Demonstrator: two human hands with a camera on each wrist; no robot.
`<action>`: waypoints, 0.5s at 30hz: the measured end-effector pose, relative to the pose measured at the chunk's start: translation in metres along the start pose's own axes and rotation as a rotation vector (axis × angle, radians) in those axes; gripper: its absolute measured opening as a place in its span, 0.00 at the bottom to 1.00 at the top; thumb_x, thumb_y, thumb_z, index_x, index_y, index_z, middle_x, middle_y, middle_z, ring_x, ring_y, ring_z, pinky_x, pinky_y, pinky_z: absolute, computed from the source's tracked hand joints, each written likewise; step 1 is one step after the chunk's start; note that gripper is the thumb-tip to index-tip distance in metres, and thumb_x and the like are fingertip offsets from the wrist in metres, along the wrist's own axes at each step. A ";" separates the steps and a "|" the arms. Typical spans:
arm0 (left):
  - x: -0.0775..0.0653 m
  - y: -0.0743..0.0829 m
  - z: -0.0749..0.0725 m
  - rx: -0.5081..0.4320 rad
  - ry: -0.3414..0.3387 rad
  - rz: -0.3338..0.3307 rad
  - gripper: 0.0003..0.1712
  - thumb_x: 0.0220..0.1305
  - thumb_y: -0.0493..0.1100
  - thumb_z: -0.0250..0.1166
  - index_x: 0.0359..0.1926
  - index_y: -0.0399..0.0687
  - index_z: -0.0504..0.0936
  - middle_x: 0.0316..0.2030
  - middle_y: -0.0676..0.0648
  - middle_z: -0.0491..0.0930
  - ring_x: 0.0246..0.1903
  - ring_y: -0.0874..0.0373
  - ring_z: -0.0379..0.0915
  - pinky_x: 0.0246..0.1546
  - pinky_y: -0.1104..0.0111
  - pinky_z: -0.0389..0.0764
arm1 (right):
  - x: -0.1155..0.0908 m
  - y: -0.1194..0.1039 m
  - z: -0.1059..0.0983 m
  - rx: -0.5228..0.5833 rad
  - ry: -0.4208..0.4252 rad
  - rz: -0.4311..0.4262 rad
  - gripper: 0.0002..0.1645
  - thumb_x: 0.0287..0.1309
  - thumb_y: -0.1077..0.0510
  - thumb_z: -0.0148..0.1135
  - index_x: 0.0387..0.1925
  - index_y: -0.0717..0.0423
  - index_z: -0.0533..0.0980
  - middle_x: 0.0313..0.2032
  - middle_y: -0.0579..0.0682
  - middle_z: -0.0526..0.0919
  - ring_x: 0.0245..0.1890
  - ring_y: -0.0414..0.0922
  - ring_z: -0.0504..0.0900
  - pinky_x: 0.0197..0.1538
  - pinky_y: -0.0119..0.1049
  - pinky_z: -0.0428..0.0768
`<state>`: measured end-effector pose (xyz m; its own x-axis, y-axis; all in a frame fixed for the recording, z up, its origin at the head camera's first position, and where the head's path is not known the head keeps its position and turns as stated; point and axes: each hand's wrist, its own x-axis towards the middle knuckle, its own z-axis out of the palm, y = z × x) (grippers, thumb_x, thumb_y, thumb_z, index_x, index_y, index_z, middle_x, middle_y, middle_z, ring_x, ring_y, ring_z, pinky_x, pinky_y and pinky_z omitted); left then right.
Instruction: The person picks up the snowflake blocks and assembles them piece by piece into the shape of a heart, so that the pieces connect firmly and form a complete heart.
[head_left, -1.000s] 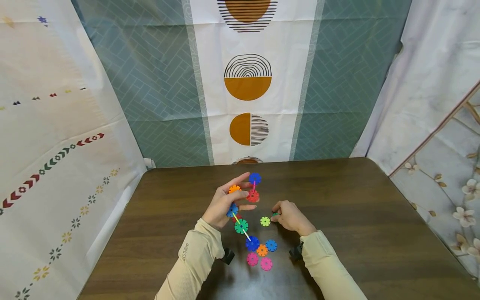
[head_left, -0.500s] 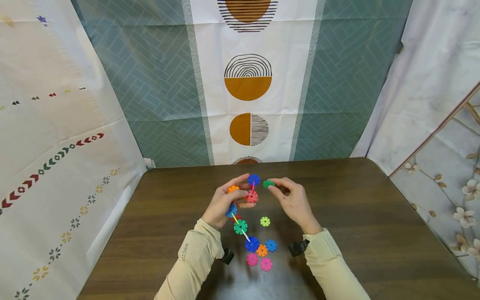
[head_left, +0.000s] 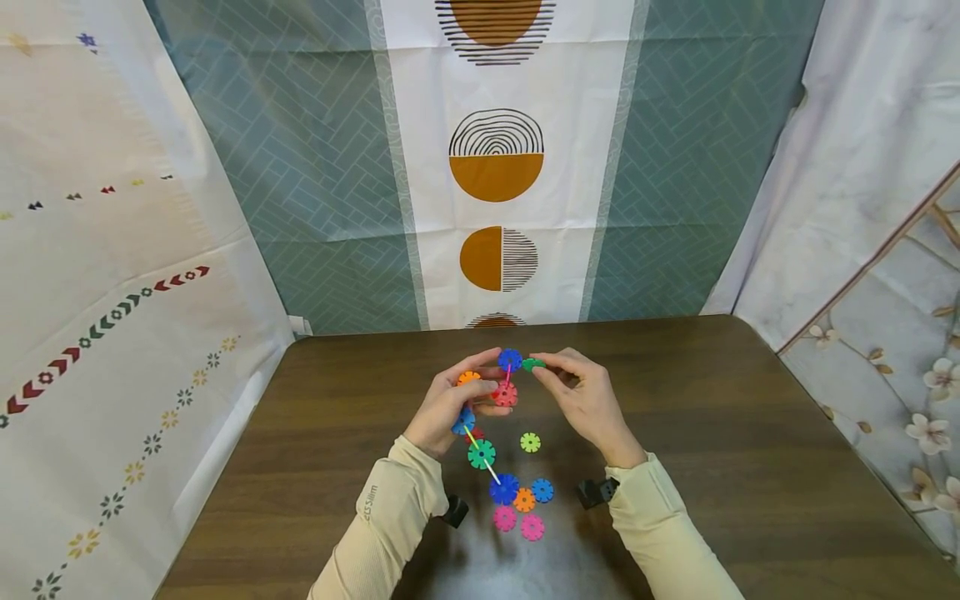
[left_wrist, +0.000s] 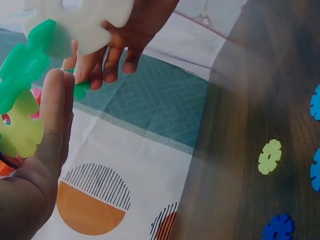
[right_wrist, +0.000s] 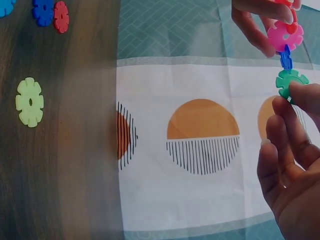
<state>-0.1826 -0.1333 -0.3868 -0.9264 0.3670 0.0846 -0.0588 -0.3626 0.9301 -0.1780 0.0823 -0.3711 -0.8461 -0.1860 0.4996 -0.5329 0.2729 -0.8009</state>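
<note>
"State of the hands?"

"Left hand (head_left: 438, 410) holds a chain of linked discs (head_left: 464, 421) with thumb and fingers. Right hand (head_left: 592, 402) pinches a small green disc (head_left: 532, 364) at its edge."

"Position of that green disc?"

"Immediately right of the upper blue disc (head_left: 510, 360), at the chain's end; they appear in contact in the right wrist view. Slot engagement cannot be determined."

"Recommended method?"

"In my judgement: line up slot with slot, green crosswise to blue, steady the chain close to the joint, press straight. Twisting could loosen other joints."

"Remaining items?"

"Loose on the table (head_left: 675, 400), on the near side of the upper blue disc: a yellow-green disc (head_left: 530, 442), then a loose blue disc (head_left: 543, 490), an orange disc (head_left: 524, 500) and two pink discs (head_left: 532, 527)."
</note>
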 end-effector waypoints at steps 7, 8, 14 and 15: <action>0.000 0.001 0.001 0.005 0.009 -0.014 0.29 0.66 0.33 0.57 0.68 0.39 0.68 0.52 0.35 0.70 0.31 0.50 0.85 0.42 0.54 0.83 | 0.000 -0.001 0.001 -0.005 -0.001 -0.029 0.14 0.61 0.66 0.63 0.49 0.60 0.82 0.33 0.56 0.79 0.28 0.53 0.73 0.30 0.36 0.74; 0.000 0.001 0.001 0.009 0.011 -0.016 0.28 0.66 0.33 0.58 0.67 0.40 0.69 0.51 0.35 0.71 0.31 0.49 0.85 0.42 0.54 0.83 | 0.000 0.002 0.002 -0.007 -0.001 -0.035 0.14 0.61 0.66 0.63 0.49 0.61 0.82 0.33 0.56 0.79 0.28 0.53 0.73 0.30 0.36 0.74; 0.000 0.001 0.002 0.082 0.029 -0.021 0.29 0.63 0.35 0.65 0.65 0.43 0.72 0.51 0.35 0.71 0.34 0.48 0.84 0.42 0.53 0.82 | 0.002 0.026 0.005 -0.053 0.008 -0.074 0.14 0.59 0.65 0.65 0.48 0.58 0.83 0.34 0.50 0.81 0.29 0.45 0.73 0.32 0.33 0.75; 0.000 0.002 0.002 0.098 0.035 -0.022 0.30 0.62 0.36 0.67 0.65 0.44 0.72 0.51 0.35 0.71 0.34 0.47 0.84 0.42 0.52 0.82 | 0.002 0.028 0.005 -0.061 0.006 -0.082 0.14 0.59 0.64 0.66 0.47 0.57 0.84 0.34 0.48 0.82 0.29 0.44 0.73 0.33 0.33 0.75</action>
<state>-0.1818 -0.1319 -0.3846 -0.9376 0.3436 0.0529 -0.0441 -0.2684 0.9623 -0.1948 0.0845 -0.3940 -0.7995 -0.2048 0.5647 -0.6001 0.3143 -0.7356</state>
